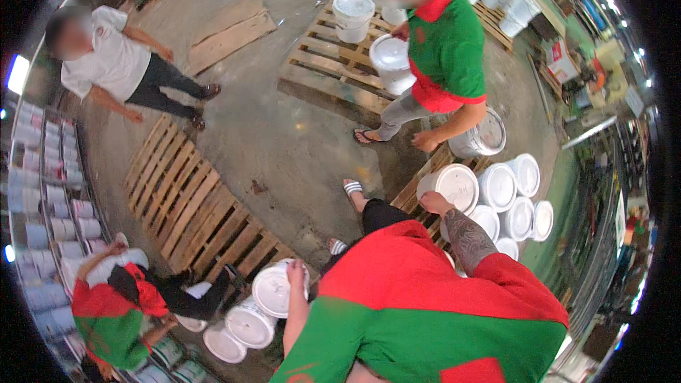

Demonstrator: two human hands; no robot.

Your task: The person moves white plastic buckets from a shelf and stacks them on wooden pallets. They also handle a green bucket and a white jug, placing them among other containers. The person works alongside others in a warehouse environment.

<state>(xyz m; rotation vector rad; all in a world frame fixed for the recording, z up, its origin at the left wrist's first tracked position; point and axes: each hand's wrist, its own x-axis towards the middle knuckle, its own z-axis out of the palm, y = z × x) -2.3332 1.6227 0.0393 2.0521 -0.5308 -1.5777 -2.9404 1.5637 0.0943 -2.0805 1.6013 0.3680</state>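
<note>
Lidded white buckets stand on both sides of me. My left hand (295,274) is closed at the rim of a white bucket (272,293), beside two more buckets at the lower left. On the other side, my right hand (435,203) is closed at the near left edge of another white bucket (457,186), which belongs to a group on a wooden pallet. The fingertips of both hands are partly hidden, and whether they hold a rim or a handle is too small to see.
A bare wooden pallet (195,195) lies to the left, near a person in white (117,57). Ahead, a co-worker (447,50) holds a white bucket (392,60) by a second pallet (326,64). Another co-worker (113,308) bends beside stacked buckets (42,269) at left.
</note>
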